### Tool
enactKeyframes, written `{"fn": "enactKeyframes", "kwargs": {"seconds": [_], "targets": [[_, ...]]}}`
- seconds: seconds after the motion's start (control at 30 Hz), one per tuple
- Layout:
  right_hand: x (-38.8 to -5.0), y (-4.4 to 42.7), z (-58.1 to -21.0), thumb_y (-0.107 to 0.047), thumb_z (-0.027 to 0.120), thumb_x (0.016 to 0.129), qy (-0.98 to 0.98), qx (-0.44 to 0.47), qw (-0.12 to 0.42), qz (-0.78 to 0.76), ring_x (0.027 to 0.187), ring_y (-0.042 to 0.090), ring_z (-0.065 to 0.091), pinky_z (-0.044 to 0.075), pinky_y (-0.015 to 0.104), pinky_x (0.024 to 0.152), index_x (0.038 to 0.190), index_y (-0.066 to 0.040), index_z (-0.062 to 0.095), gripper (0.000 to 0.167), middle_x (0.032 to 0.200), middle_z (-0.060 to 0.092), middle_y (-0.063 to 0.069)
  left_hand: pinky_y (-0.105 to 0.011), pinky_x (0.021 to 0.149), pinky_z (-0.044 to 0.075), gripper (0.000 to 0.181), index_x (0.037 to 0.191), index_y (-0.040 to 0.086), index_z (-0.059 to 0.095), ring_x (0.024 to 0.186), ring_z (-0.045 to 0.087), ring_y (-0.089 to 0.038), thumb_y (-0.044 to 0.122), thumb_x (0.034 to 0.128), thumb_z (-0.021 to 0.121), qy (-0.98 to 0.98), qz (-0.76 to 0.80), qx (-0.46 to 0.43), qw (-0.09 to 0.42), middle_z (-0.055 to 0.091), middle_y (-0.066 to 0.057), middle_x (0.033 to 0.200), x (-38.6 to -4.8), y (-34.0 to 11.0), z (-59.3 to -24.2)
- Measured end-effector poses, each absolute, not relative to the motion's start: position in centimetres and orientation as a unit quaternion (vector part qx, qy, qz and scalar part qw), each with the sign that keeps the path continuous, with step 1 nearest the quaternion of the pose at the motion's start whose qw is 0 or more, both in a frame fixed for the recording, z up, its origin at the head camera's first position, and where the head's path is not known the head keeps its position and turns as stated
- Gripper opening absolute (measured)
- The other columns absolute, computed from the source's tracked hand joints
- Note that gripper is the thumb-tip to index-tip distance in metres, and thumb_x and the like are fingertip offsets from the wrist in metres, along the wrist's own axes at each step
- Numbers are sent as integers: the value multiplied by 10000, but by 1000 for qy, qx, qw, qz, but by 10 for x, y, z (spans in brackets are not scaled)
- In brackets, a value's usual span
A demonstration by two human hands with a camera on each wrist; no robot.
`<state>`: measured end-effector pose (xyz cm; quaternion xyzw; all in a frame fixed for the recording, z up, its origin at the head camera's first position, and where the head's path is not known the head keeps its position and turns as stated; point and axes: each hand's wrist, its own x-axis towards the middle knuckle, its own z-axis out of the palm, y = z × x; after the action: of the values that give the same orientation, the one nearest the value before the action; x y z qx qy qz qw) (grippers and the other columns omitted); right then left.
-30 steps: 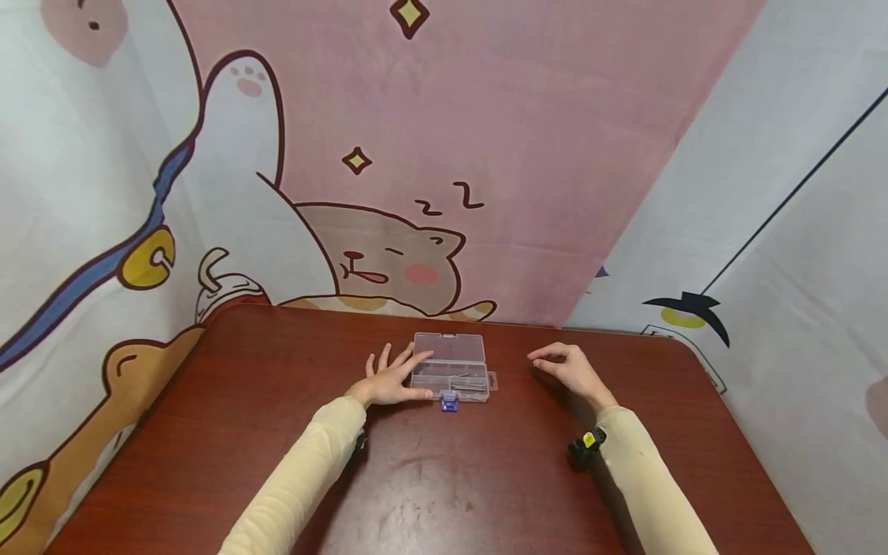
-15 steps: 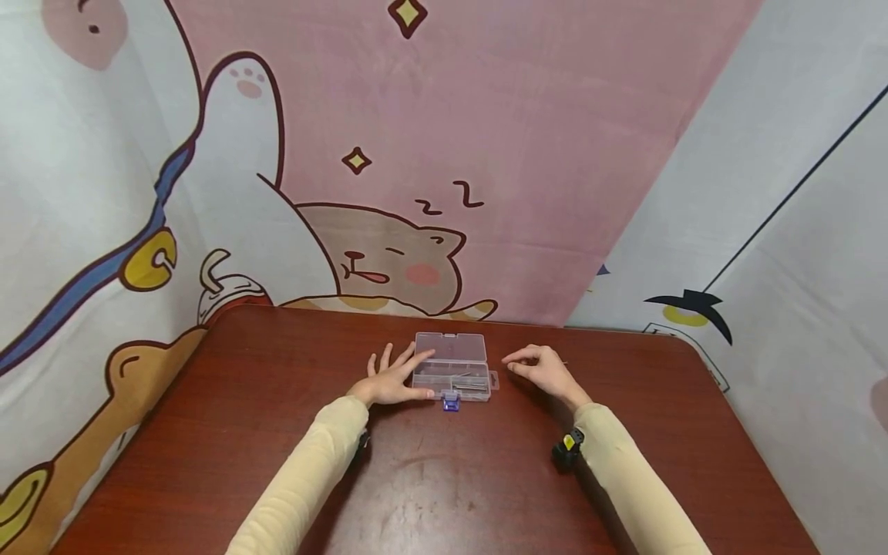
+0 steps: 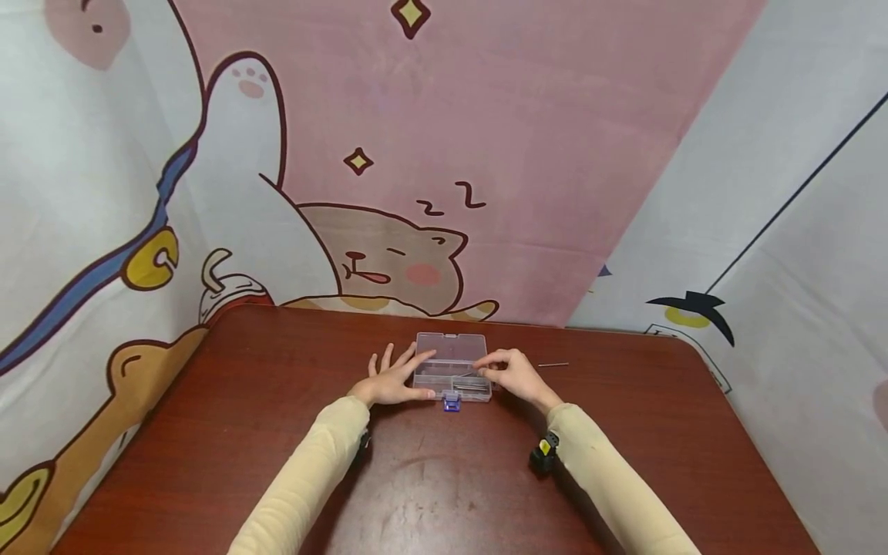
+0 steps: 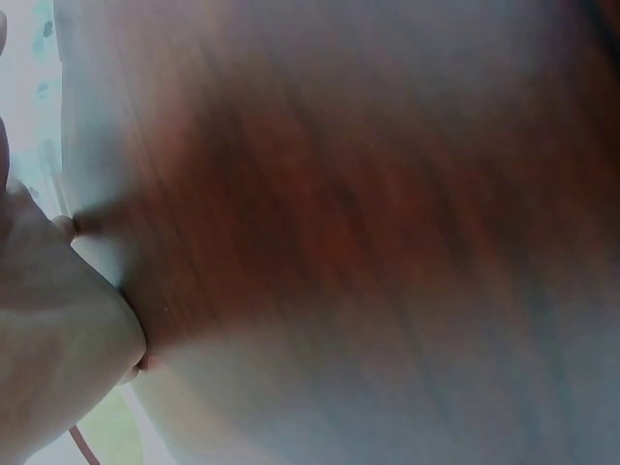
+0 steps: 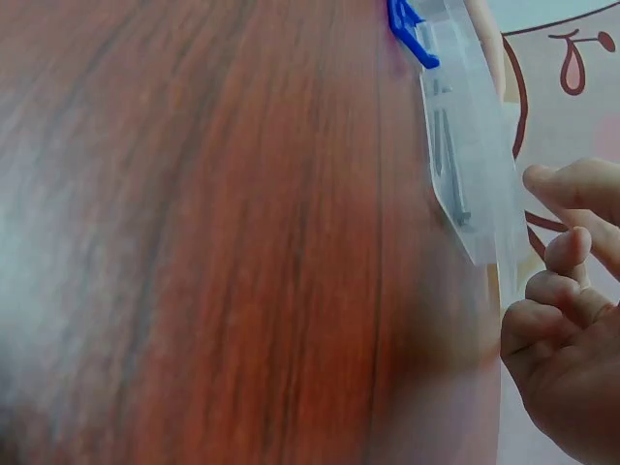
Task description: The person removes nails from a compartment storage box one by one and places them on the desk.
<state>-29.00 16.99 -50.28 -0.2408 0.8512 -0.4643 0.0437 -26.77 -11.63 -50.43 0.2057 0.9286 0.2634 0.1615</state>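
A clear plastic box (image 3: 433, 381) lies with its lid (image 3: 451, 347) folded back on the table; a blue latch (image 3: 452, 403) marks its front. Thin metal pieces that look like nails (image 3: 470, 387) lie in its front right compartment. My left hand (image 3: 388, 383) rests on the box's left side with fingers spread, index on the lid and thumb at the front edge. Over the box's right end is my right hand (image 3: 516, 375). In the right wrist view its index finger and thumb stand apart, and nothing shows between them. One nail-like piece (image 3: 553, 364) lies on the table to the right.
The brown wooden table (image 3: 416, 486) ends at a cloth backdrop (image 3: 527, 154) printed with cartoon animals. A clear hanging tab on the box's right side is partly covered by the right hand. The left wrist view shows mostly blurred tabletop.
My right hand has moved left from the tabletop to above the box's right end. The nail-like piece on the table has come into view behind it. My left hand stays put.
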Motion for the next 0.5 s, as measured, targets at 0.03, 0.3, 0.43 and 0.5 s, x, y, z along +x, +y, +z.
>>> {"fn": "enactKeyframes", "kwargs": {"seconds": [0.03, 0.3, 0.43, 0.5], "targets": [[-291, 168, -502, 1, 677, 864, 853, -243, 45, -459, 550, 109, 484, 408, 227, 504, 975, -33, 762, 143, 715, 585, -15, -644, 1040, -92, 834, 1541, 355, 208, 1400, -137, -472, 619, 855, 604, 929, 261, 205, 163, 46, -83, 1613, -268, -116, -504], [-301, 148, -493, -28, 690, 861, 859, -275, 47, -430, 559, 62, 390, 333, 213, 511, 940, -31, 770, 113, 672, 579, -18, -646, 1045, -88, 822, 1532, 383, 228, 1405, -124, -466, 623, 846, 612, 932, 257, 200, 160, 60, -71, 1613, -270, -115, -503], [-304, 137, -491, -15, 680, 867, 858, -285, 68, -422, 622, 39, 496, 427, 209, 580, 938, -27, 773, 118, 832, 713, 33, -633, 1053, -84, 831, 1534, 397, 204, 1410, -129, -449, 644, 844, 596, 932, 252, 198, 168, 50, -50, 1615, -271, -115, -505], [-305, 134, -490, -2, 680, 863, 859, -280, 72, -422, 694, 43, 575, 483, 222, 637, 928, -32, 777, 120, 889, 730, 47, -634, 1054, -81, 834, 1535, 400, 196, 1411, -129, -447, 653, 844, 588, 932, 251, 199, 170, 47, -51, 1615, -271, -116, -505]]}}
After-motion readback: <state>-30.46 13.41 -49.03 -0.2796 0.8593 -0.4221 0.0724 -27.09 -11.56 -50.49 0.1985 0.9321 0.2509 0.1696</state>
